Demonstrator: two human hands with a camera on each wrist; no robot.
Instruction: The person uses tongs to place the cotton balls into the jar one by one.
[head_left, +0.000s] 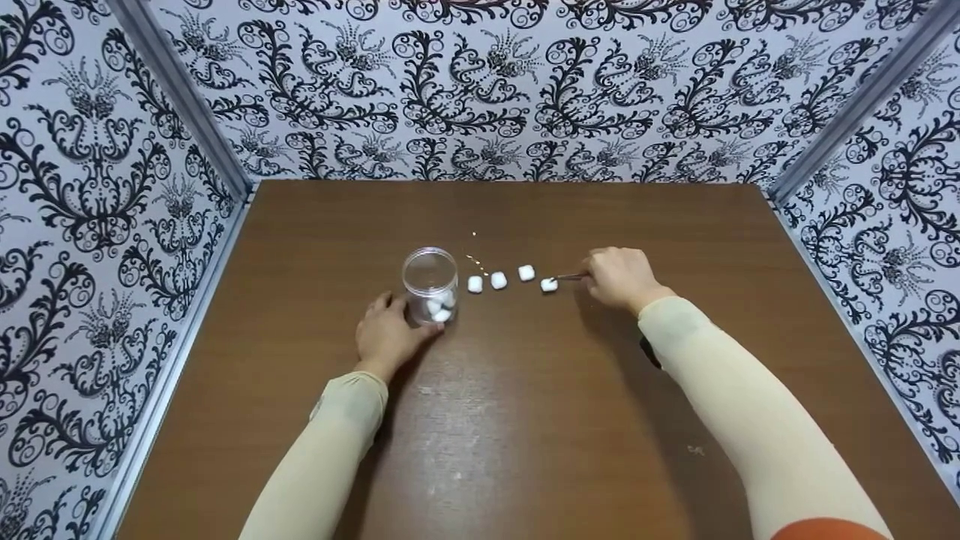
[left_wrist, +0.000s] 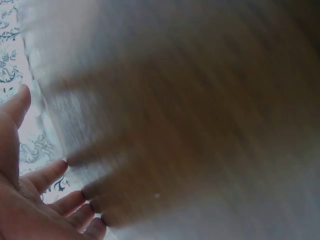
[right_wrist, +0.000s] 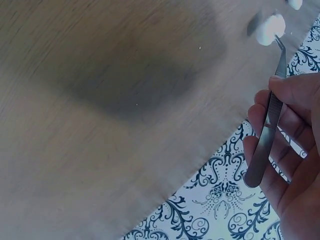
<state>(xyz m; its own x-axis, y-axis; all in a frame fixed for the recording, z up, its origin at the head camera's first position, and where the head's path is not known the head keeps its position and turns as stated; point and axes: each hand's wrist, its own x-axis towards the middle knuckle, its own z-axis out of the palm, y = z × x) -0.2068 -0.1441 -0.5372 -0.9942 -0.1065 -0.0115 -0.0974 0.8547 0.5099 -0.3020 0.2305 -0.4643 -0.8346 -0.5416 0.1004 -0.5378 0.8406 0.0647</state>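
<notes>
My right hand (head_left: 619, 277) holds steel tweezers (right_wrist: 270, 120) with bent tips, thumb on one side and fingers on the other. Their tips are at the rightmost white cotton ball (head_left: 549, 285), which lies on the table. Three more cotton balls line up leftward: one (head_left: 526, 273) nearby, then another (head_left: 499, 280) and one (head_left: 475, 284) close to the jar. My left hand (head_left: 386, 337) curves round the lower left of a clear, lidless jar (head_left: 430, 274), thumb at its front base. Several cotton balls (head_left: 441, 306) are inside it. In the left wrist view, the fingers (left_wrist: 47, 177) appear spread and the jar does not show.
The brown wooden table (head_left: 540, 420) carries small light specks (head_left: 475, 261) behind the cotton balls. Patterned black-and-white panels (head_left: 480, 90) stand at the back and on both sides, with grey metal posts (head_left: 180, 90) in the corners.
</notes>
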